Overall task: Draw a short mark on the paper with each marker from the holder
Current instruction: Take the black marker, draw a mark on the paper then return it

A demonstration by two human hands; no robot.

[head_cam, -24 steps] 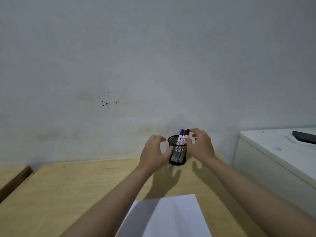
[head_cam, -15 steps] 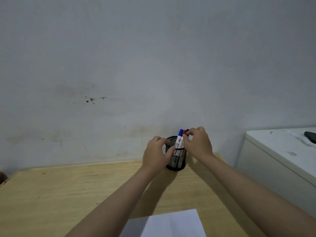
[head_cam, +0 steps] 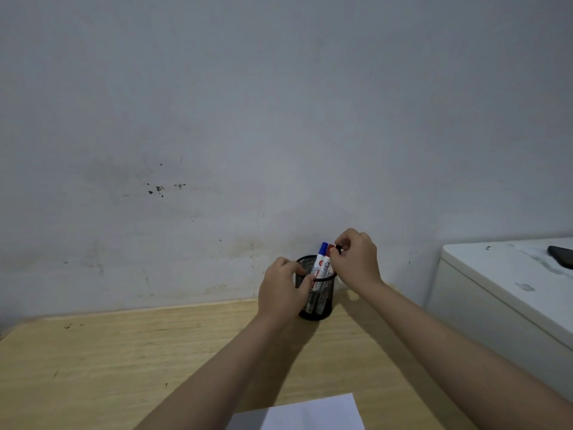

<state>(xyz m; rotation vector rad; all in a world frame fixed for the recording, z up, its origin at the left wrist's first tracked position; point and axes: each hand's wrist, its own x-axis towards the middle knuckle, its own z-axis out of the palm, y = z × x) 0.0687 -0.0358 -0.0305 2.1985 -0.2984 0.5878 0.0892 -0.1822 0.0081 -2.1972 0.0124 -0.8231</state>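
Note:
A black mesh holder stands on the wooden table close to the wall. My left hand is wrapped around its left side and rim. Upright inside it are a blue-capped marker, a red-capped marker and a black-capped marker. My right hand pinches the black cap at the top right of the holder; the rest of that marker is hidden behind my fingers. A white sheet of paper lies at the near edge of the view.
A white cabinet stands to the right of the table, with a dark phone on its top. The grey wall rises just behind the holder.
My left hand has closed onto the holder's side, and my right fingers have tightened on the black cap. The view has tilted up a little, so less of the paper shows.

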